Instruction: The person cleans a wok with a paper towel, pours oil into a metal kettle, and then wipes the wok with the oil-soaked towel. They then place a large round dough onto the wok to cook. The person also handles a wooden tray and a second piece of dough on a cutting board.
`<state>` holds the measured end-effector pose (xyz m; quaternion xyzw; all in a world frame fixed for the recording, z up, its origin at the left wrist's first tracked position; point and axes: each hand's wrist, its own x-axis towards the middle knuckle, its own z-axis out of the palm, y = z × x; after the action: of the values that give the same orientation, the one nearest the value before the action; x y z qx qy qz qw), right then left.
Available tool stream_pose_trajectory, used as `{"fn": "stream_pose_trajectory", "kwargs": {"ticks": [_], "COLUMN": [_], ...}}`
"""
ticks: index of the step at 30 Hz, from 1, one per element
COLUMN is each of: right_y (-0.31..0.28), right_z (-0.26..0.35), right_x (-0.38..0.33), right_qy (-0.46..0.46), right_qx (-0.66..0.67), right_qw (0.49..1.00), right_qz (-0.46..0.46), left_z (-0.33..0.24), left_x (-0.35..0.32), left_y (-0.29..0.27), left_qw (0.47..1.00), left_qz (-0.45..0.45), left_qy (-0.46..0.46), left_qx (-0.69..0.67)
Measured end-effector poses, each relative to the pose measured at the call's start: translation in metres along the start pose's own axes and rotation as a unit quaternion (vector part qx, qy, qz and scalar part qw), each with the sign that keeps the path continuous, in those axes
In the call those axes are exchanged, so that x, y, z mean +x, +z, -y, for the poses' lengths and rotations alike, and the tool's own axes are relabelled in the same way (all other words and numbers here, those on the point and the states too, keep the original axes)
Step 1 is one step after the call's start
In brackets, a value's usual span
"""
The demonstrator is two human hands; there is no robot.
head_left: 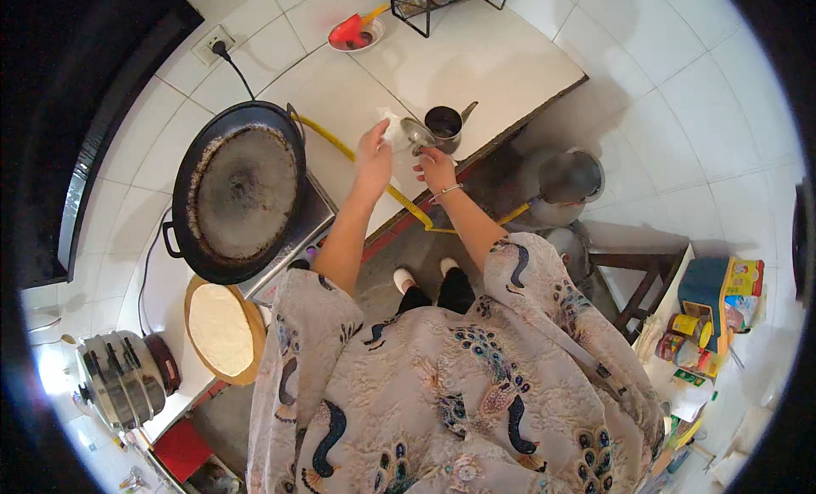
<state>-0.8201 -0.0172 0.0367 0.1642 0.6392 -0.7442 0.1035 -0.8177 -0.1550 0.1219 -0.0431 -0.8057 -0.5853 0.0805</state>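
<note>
Over the far counter, my right hand (437, 169) is closed at the near edge of a small round metal piece (416, 132) that looks like a pot lid, tilted. My left hand (374, 152) is closed on a thin white crumpled cloth or paper (395, 131), which lies against the metal piece's left side. Just right of that piece stands a small metal pot (445, 130), uncovered and dark inside. Its handle points to the far right. The fingertips of both hands are partly hidden.
A large black pan (242, 192) sits on a cooker at the left, near a round board with flat dough (223, 328). Steel steamer (119, 379) stands lower left. A yellow hose (408, 207) crosses the counter edge. To the right are a dark saucepan (571, 176) and jars (688, 327).
</note>
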Motion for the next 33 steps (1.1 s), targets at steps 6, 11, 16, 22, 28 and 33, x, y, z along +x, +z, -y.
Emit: {"fn": "stream_pose_trajectory", "kwargs": {"ticks": [6,11,16,22,28,33], "right_y": [0.007,-0.014,-0.03,-0.054,-0.082,-0.095], "right_z": [0.001,-0.008,0.005,-0.027,0.008,0.012], "right_x": [0.007,0.02,0.024,0.039,0.02,0.034], "right_qy": [0.018,0.011,-0.001,-0.082,-0.211,-0.169], "right_qx": [0.078,0.039,-0.048,-0.12,-0.304,-0.329], "right_qw": [0.997,0.997,0.993,0.983,0.929,0.929], "right_qz": [0.007,0.064,0.11,0.109,0.022,0.024], "left_z": [0.014,-0.018,0.006,0.057,0.07,0.107], "left_x": [-0.022,0.02,0.028,-0.035,-0.083,-0.091], "left_y": [0.024,0.032,0.017,0.016,0.029,0.052], "left_qw": [0.995,0.998,0.994,0.97,0.951,0.975], "left_qz": [0.081,0.054,-0.028,-0.084,-0.078,-0.121], "left_qy": [-0.044,0.036,-0.101,-0.229,-0.299,-0.178], "left_qx": [-0.041,-0.018,-0.042,-0.015,-0.031,0.054]}}
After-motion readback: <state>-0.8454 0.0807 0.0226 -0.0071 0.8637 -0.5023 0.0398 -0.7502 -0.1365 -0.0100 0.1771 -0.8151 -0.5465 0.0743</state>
